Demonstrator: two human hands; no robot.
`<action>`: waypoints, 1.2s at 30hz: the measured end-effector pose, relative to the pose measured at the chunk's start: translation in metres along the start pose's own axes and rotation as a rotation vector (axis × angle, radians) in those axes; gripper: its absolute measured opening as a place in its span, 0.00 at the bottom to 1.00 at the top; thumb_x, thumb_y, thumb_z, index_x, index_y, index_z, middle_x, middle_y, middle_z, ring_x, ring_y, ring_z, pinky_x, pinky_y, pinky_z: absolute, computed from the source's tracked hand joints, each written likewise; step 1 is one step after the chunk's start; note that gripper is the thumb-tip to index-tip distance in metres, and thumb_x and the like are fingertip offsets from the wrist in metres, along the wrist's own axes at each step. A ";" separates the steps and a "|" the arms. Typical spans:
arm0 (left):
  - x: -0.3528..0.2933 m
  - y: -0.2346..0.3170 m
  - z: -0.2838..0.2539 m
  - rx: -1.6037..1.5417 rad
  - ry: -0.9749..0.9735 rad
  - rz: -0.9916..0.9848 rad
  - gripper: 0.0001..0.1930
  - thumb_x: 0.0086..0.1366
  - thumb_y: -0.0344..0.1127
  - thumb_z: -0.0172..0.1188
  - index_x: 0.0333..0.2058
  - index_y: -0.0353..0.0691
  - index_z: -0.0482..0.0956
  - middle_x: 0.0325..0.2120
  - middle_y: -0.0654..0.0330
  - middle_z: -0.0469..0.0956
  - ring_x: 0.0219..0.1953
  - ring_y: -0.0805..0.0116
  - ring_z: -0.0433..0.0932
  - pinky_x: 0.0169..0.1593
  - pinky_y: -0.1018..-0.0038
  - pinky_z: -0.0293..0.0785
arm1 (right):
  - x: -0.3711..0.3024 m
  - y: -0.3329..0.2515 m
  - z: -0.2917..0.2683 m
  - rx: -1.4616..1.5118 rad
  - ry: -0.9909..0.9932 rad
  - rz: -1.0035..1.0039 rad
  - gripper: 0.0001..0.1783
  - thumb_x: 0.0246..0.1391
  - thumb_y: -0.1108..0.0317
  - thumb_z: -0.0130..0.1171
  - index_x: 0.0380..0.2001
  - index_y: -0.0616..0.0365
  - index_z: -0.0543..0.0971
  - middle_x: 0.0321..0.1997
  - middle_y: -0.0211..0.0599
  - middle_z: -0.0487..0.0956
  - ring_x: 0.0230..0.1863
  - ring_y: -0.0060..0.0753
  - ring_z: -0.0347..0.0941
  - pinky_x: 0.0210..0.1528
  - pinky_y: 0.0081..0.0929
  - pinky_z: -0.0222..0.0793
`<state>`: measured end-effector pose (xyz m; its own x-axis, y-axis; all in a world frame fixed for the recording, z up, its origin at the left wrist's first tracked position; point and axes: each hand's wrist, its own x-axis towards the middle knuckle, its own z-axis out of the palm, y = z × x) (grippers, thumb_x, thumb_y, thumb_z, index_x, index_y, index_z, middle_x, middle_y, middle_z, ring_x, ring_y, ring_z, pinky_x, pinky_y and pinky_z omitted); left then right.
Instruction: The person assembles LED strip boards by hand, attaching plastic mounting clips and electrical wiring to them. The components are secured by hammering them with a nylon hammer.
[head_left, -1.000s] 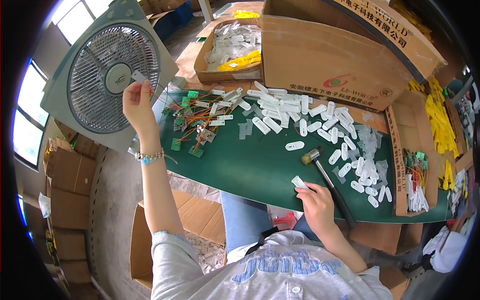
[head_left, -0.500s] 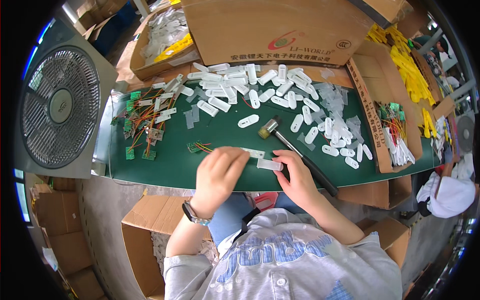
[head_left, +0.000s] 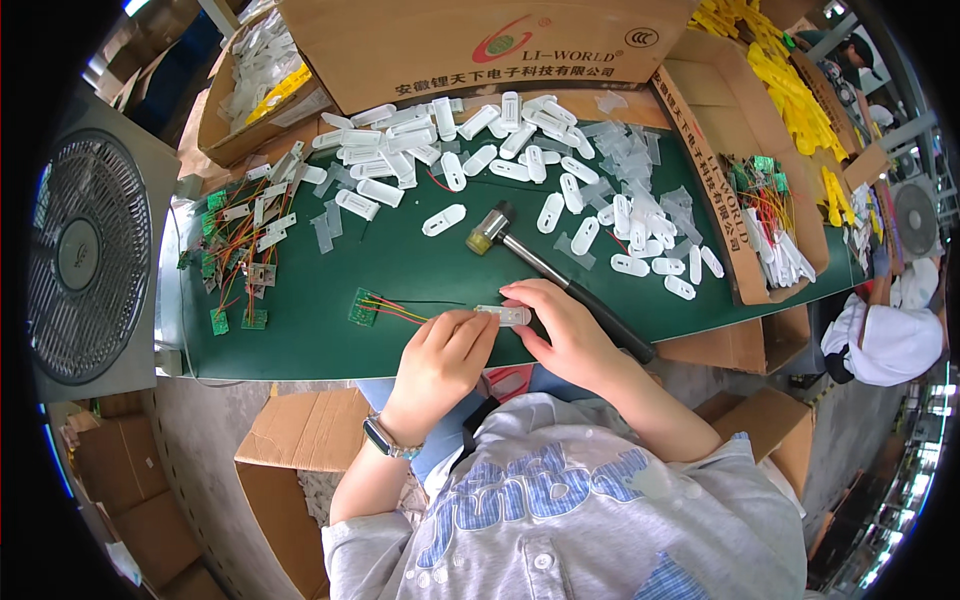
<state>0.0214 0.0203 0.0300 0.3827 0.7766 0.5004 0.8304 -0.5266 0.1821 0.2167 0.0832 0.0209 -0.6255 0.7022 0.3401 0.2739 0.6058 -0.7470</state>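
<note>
Green tabletop [head_left: 400,265] before a large cardboard box [head_left: 420,45], with a grey fan [head_left: 85,255] off to the left. Scattered over the far half: white plastic cases [head_left: 405,140], with wired boards [head_left: 245,265] in a tangle to their left. Near the table's front edge: a slim white piece [head_left: 508,316], lying level across the gap between both hands. Left end pinched under the fingertips of the left hand [head_left: 440,360], right end between thumb and forefinger of the right hand [head_left: 565,330]; both grips closed on it. Just left of the left fingers: a small green circuit board [head_left: 362,308] flat on the table, trailing red and yellow wires [head_left: 400,308] toward them. Left palm down, fingers bunched, pointing inward; right hand angled inward, thumb below and forefinger above. Beyond the right hand: a hammer [head_left: 535,262], lying diagonally, head farthest away.
</note>
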 end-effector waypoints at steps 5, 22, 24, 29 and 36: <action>-0.002 0.003 -0.002 -0.022 -0.035 -0.012 0.20 0.45 0.26 0.62 0.42 0.33 0.82 0.40 0.59 0.80 0.43 0.62 0.79 0.43 0.68 0.80 | -0.002 0.004 0.002 -0.028 -0.006 -0.047 0.27 0.46 0.85 0.60 0.53 0.60 0.72 0.51 0.46 0.76 0.52 0.51 0.74 0.55 0.41 0.72; -0.004 0.003 -0.012 0.115 -0.034 -0.095 0.15 0.48 0.30 0.62 0.37 0.40 0.82 0.38 0.66 0.81 0.41 0.66 0.77 0.46 0.66 0.70 | 0.000 0.000 0.007 -0.225 -0.034 -0.209 0.15 0.46 0.76 0.59 0.40 0.65 0.81 0.47 0.42 0.78 0.48 0.43 0.75 0.50 0.37 0.74; -0.005 0.004 -0.013 0.152 -0.032 -0.115 0.14 0.48 0.30 0.61 0.37 0.41 0.82 0.37 0.66 0.80 0.41 0.67 0.77 0.47 0.66 0.69 | 0.000 -0.002 0.007 -0.233 -0.027 -0.212 0.14 0.47 0.75 0.59 0.39 0.66 0.81 0.47 0.41 0.78 0.48 0.43 0.75 0.50 0.36 0.74; -0.008 0.001 -0.013 0.218 -0.024 -0.209 0.11 0.51 0.29 0.65 0.36 0.44 0.81 0.32 0.68 0.80 0.39 0.67 0.75 0.44 0.66 0.64 | -0.002 -0.004 0.014 -0.280 0.007 -0.192 0.15 0.45 0.73 0.59 0.39 0.65 0.81 0.46 0.41 0.77 0.48 0.42 0.74 0.48 0.34 0.75; -0.012 0.004 -0.011 0.192 -0.033 -0.207 0.12 0.49 0.32 0.62 0.35 0.43 0.82 0.33 0.69 0.79 0.38 0.69 0.75 0.43 0.68 0.65 | -0.001 -0.009 0.020 -0.309 0.020 -0.172 0.17 0.41 0.73 0.59 0.38 0.67 0.80 0.47 0.42 0.77 0.47 0.42 0.74 0.47 0.34 0.75</action>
<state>0.0155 0.0053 0.0342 0.2071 0.8733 0.4411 0.9526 -0.2826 0.1123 0.2001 0.0692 0.0160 -0.6679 0.5853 0.4597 0.3754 0.7983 -0.4710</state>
